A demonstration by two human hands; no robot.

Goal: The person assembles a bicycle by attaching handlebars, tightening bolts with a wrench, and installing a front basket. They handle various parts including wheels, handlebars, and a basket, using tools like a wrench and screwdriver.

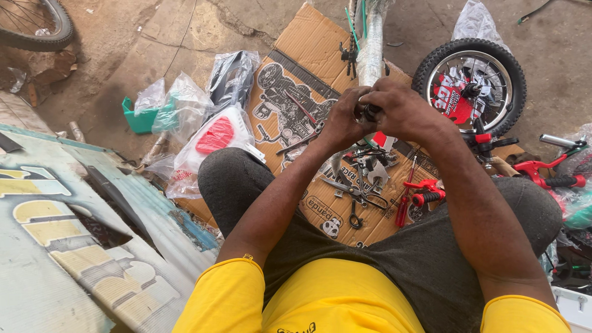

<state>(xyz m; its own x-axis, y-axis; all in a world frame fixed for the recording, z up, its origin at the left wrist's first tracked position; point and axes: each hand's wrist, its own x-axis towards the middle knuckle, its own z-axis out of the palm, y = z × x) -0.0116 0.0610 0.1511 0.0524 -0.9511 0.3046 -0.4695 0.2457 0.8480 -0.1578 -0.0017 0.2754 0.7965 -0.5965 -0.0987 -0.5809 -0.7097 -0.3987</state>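
Above the flattened cardboard sheet (pixel 308 46), in the head view, both hands are meeting at a small dark part (pixel 369 112) on the lower end of a plastic-wrapped frame tube (pixel 372 52). The left hand (pixel 344 120) is closing its fingers around the part from the left; the right hand (pixel 404 111) is pinching it from the right, equally near. The tube's long axis is running away from the person, straight ahead. Scissors (pixel 357 198), a red brake lever (pixel 425 192) and a small spoked wheel (pixel 472 83) are lying nearby.
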